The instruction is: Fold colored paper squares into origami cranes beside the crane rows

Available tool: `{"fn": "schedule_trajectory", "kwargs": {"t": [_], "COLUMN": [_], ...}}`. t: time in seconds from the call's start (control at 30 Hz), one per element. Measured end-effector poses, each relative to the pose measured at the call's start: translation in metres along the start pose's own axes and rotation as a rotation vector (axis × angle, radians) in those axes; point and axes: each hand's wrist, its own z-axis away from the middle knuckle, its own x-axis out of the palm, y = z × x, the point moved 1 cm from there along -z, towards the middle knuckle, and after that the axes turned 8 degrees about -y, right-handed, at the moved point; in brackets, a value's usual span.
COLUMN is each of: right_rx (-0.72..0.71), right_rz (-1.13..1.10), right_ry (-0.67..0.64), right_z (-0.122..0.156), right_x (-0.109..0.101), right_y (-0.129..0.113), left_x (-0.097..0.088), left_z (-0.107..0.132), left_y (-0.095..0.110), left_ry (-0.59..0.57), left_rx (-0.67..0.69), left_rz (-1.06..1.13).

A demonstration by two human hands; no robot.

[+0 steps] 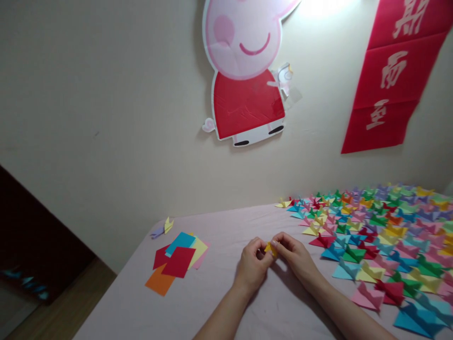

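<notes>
Paper [270, 249] — yellow, folded — pinched by left hand [253, 264] and right hand [293, 252].

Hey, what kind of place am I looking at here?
Probably a room in a home, perhaps a child's: a pink cartoon pig cutout and a red banner hang on the wall, and rows of folded paper figures cover much of a cloth-covered surface.

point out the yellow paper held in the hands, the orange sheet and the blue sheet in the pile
yellow paper [269, 247]: head view, on the part showing between the fingers
orange sheet [160, 282]: head view, on the middle of its uncovered part
blue sheet [180, 242]: head view, on its visible upper face
</notes>
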Motion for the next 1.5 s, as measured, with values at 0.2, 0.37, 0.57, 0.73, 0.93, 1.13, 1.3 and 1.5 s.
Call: {"fn": "schedule_trajectory", "kwargs": {"t": [0.2,0.37,0.57,0.73,0.93,1.13,1.3,1.5], "right_rx": [0.003,-0.011,-0.036,-0.06,-0.102,-0.119,-0.097,-0.078], "right_rz": [-0.003,-0.011,0.016,0.071,0.094,0.056,0.065,0.079], "right_ry": [-0.003,-0.025,-0.038,0.022,0.046,0.009,0.007,-0.006], "right_z": [0.0014,-0.0005,-0.0008,0.0013,0.0005,-0.0022,-0.0033,-0.0022], "right_x": [-0.0029,-0.0008,0.0014,-0.0001,-0.0037,0.0014,-0.0003,-0.0019], "right_y": [-0.005,-0.0048,-0.003,0.0001,-0.0044,-0.0036,0.0006,0.0021], "left_x": [-0.0018,-0.0049,-0.0048,-0.0031,-0.0056,-0.0092,-0.0091,-0.004], "left_z": [-0.0017,-0.0039,-0.0041,-0.0049,-0.0048,-0.0049,-0.0044,-0.0056], "left_y": [0.0078,0.0084,0.0072,0.0065,0.0063,0.0048,0.0055,0.0065], "left_ry": [-0.072,-0.1,-0.083,-0.119,-0.098,-0.054,-0.066,-0.126], "left_rx": [0.037,0.062,-0.003,-0.02,-0.037,-0.025,-0.036,-0.02], "left_rz": [-0.031,-0.004,0.003,0.05,0.122,0.136,0.144,0.114]}}
